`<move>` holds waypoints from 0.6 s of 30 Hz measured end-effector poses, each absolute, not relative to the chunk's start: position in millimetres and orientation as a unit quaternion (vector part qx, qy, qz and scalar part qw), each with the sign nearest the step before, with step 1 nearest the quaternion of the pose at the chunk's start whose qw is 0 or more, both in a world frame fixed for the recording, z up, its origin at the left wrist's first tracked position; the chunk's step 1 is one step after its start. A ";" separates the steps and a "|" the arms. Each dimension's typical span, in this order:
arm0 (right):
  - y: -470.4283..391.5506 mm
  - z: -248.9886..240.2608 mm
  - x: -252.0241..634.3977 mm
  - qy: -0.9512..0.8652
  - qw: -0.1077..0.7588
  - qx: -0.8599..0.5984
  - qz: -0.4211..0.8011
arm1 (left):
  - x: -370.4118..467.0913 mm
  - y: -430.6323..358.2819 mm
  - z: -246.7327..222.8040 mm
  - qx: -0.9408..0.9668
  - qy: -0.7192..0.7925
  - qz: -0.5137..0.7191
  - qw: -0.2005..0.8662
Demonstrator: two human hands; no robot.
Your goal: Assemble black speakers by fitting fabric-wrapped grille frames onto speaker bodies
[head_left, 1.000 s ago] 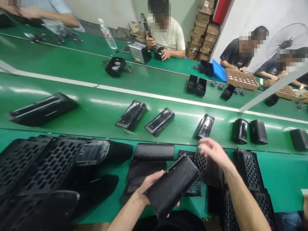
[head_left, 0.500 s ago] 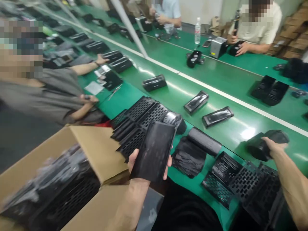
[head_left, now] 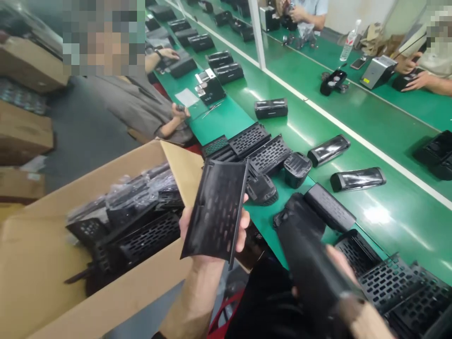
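Observation:
My left hand (head_left: 211, 263) is closed round a curved black perforated cover (head_left: 221, 202), its hollow side turned up toward me. In my right hand (head_left: 342, 263) is a long black speaker-like housing (head_left: 309, 256), smeared by motion and slanting over the table's near edge. Beyond it, a smooth black casing (head_left: 330, 207) lies on the green table. Two ribbed black end pieces, one of them a rounded block (head_left: 297, 168), rest beside a stack of perforated covers (head_left: 268, 154). More perforated covers (head_left: 391, 278) are at the lower right.
A cardboard box (head_left: 116, 278) at my left holds plastic-wrapped perforated parts (head_left: 141, 202). Several glossy black speaker units, including one nearby (head_left: 358, 179), lie along the green line. A co-worker (head_left: 141, 108) sits to the left; others work across, near a water bottle (head_left: 350, 41).
My right hand has brought the black housing from the far right of the line in toward me. The cover in my left hand has turned to show its hollow side. The view has swung left.

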State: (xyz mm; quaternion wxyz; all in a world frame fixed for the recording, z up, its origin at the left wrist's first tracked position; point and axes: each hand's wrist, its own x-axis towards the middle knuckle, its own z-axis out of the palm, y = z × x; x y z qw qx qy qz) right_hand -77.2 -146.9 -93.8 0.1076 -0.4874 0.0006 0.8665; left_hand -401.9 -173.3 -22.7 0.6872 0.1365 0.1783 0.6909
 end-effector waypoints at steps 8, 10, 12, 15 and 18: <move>-165.9 -142.7 -258.7 0.147 0.068 -0.392 0.906 | -427.0 -222.3 -19.2 0.120 0.173 0.741 0.638; -154.4 -149.9 -282.4 0.159 0.092 -0.410 0.893 | -429.8 -233.2 -20.8 0.124 0.175 0.748 0.629; -142.4 -155.1 -301.1 0.167 0.115 -0.426 0.882 | -429.9 -240.7 -23.3 0.123 0.177 0.747 0.628; -126.7 -162.3 -321.6 0.168 0.144 -0.447 0.867 | -427.2 -243.8 -26.1 0.128 0.184 0.728 0.648; -118.7 -164.8 -336.8 0.168 0.162 -0.451 0.862 | -426.3 -240.9 -28.1 0.134 0.180 0.707 0.671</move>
